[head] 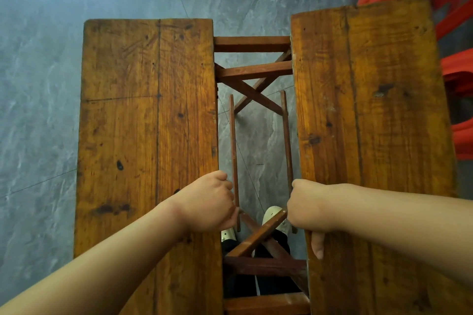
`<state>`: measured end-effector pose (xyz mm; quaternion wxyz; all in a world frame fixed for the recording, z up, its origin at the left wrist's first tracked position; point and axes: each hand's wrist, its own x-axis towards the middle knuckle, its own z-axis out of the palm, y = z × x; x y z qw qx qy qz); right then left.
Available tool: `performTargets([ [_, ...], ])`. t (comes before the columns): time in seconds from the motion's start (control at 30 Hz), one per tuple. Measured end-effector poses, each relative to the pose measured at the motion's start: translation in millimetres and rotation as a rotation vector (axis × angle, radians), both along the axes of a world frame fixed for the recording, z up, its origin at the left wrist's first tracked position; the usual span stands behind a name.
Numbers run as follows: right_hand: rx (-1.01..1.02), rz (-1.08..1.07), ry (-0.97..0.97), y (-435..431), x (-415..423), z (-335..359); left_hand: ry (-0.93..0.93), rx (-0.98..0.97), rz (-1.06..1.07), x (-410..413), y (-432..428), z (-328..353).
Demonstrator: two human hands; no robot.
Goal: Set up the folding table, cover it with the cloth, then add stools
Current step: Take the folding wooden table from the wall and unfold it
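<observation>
I look down on a grey marbled tile floor filling the frame's left and top. Over it stands the folding table of orange-brown wooden planks, its two leaves parted by a central gap showing dark crossed legs. Stacked red plastic stools sit along the right edge. My left hand, lower centre, curls shut over the left leaf's inner edge. My right hand grips the right leaf's inner edge, thumb on top. White shoes show between them.
</observation>
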<state>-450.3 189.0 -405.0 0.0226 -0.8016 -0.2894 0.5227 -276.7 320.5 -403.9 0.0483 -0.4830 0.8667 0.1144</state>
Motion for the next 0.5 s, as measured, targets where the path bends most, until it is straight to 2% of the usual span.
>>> performTargets([
  [0.3, 0.018, -0.008, 0.017, 8.5, 11.1, -14.9, -0.028, 0.054, -0.048, -9.4, -9.4, -21.5],
  [0.5, 0.072, -0.037, -0.059, 7.5, 1.2, -25.4, -0.012, 0.086, -0.047, -12.1, -11.5, -37.4],
])
